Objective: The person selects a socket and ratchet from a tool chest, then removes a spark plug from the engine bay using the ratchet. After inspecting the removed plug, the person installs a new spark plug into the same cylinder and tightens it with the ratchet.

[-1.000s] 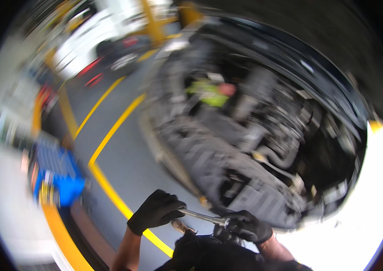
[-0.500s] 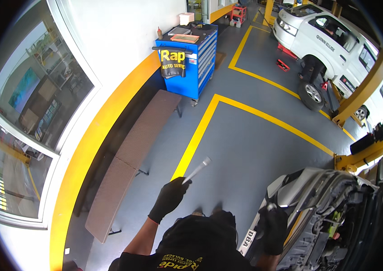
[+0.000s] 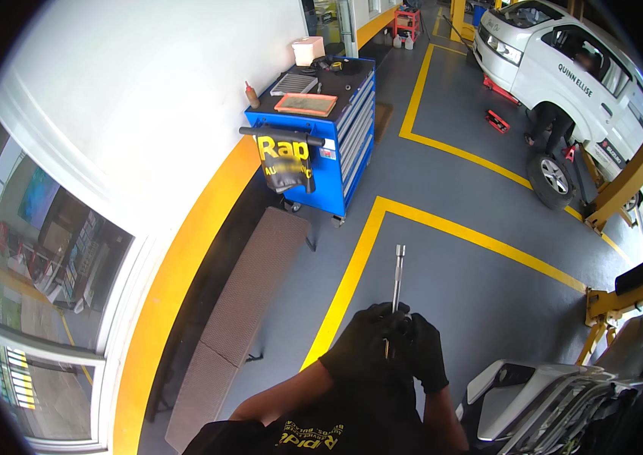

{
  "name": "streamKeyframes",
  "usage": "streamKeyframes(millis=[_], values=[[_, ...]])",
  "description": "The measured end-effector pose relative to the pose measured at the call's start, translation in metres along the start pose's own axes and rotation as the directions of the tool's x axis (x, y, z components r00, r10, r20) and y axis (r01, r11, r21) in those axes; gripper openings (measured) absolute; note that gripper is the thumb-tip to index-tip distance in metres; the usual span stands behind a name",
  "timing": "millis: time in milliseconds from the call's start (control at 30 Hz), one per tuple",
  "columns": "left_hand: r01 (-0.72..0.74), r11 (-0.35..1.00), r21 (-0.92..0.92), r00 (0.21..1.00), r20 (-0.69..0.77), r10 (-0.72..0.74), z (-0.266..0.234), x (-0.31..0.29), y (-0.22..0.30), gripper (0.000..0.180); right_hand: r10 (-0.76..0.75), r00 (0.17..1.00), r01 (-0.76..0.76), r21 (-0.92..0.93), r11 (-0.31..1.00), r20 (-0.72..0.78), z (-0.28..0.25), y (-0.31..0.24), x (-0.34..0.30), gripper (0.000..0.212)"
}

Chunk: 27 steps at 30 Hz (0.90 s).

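Note:
My left hand (image 3: 358, 340), in a black glove, is closed around a slim metal extension bar with a socket end (image 3: 398, 277). The bar points up and away from me, in front of my chest. Pressed against it is my right hand (image 3: 425, 352), also black-gloved, with its fingers curled in at the bar's lower end. A small shiny, partly gold-toned piece (image 3: 387, 349) shows below the fingers. What my right hand grips is mostly hidden by the gloves.
At the lower right is a car front with exposed parts (image 3: 556, 402). A brown bench (image 3: 234, 303) runs along the wall at left, before a blue tool cabinet (image 3: 321, 178) with filters on top. A white van (image 3: 564, 72), a detached wheel (image 3: 551, 180) and yellow lift posts (image 3: 632, 178) stand beyond.
My right hand has come left from the car front to meet my left hand. The bar has moved right and turned more upright. The view has shifted, with the car lower in it.

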State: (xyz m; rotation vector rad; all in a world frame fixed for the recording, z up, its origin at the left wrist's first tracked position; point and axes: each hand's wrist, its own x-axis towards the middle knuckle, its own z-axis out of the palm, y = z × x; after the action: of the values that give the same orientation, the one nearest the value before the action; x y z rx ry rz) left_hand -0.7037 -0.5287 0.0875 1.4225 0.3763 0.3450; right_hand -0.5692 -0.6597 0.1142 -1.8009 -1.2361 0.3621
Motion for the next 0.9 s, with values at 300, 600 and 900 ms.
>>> streamKeyframes(millis=[300,600,900], values=[[-0.096,0.986,0.133,0.962,-0.241,0.126,-0.170,0.227,0.058,0.035,0.216,0.964,-0.239,0.154,0.959,0.156,0.028,0.028,0.306,0.032],[-0.207,0.641,0.739,0.609,-0.415,0.676,-0.485,0.553,0.055,0.022,0.094,0.994,-0.090,0.072,0.993,-0.051,0.111,0.124,0.659,0.028],[0.419,0.404,0.813,0.759,-0.558,0.336,-0.637,0.828,-0.006,0.032,0.092,0.976,-0.125,-0.158,0.979,-0.198,0.230,0.223,0.917,0.036]])
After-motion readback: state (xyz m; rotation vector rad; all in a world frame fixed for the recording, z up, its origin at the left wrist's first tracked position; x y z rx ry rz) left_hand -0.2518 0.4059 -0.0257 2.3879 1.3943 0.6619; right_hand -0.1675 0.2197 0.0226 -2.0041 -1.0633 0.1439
